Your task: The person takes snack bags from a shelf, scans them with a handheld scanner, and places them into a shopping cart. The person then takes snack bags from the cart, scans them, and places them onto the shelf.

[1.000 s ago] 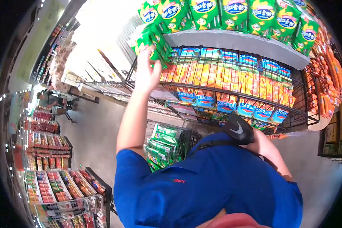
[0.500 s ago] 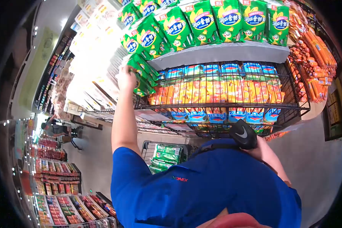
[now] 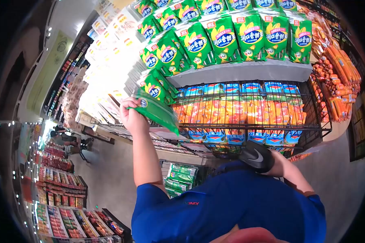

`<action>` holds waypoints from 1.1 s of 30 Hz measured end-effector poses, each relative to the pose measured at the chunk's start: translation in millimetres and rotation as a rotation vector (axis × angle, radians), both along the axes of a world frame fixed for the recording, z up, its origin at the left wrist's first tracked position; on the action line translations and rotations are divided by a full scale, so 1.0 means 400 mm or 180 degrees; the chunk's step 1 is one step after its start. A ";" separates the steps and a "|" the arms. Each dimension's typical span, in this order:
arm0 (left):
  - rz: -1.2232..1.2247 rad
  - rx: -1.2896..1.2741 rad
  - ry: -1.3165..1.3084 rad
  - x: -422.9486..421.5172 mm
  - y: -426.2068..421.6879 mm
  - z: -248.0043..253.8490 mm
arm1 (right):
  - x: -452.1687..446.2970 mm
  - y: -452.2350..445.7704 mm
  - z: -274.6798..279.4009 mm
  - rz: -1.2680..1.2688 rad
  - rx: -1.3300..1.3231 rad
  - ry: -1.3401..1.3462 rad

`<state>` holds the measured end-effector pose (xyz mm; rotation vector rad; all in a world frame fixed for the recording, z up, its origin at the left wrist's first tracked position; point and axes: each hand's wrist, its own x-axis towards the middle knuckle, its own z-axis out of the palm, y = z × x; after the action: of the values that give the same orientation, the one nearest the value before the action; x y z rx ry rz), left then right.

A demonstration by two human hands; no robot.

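Right hand (image 3: pixel 277 163) mostly hidden by black pad (image 3: pixel 257 157), can't tell if open or closed; white packs (image 3: pixel 109 65) at left washed out by glare, blue shirt (image 3: pixel 235 204) partly covers green packs (image 3: pixel 182 173) below. Store interior, smooth grey floor (image 3: pixel 109 178), black wire rack (image 3: pixel 318 129) under grey ledge (image 3: pixel 251 71). Left hand (image 3: pixel 134 116) grips one end of a shiny, flat green plastic packet (image 3: pixel 157 111), tilted, by the rack's left end.

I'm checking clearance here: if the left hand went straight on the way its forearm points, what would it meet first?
Probably the glare-washed pale packs displayed ahead of the left hand, which grips a green packet; the glare makes depth hard to judge.
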<state>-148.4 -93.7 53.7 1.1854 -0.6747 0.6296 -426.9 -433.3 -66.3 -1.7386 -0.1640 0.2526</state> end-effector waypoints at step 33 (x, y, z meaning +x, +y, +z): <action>-0.1893 0.1312 0.2584 -0.459 -0.207 -0.195 | 0.144 0.083 0.063 0.0436 0.1362 -0.0938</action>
<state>-332.1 -176.5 -24.3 1.3884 -0.4168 -0.5089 -369.3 -400.0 -41.0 -1.3314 -0.5157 0.0515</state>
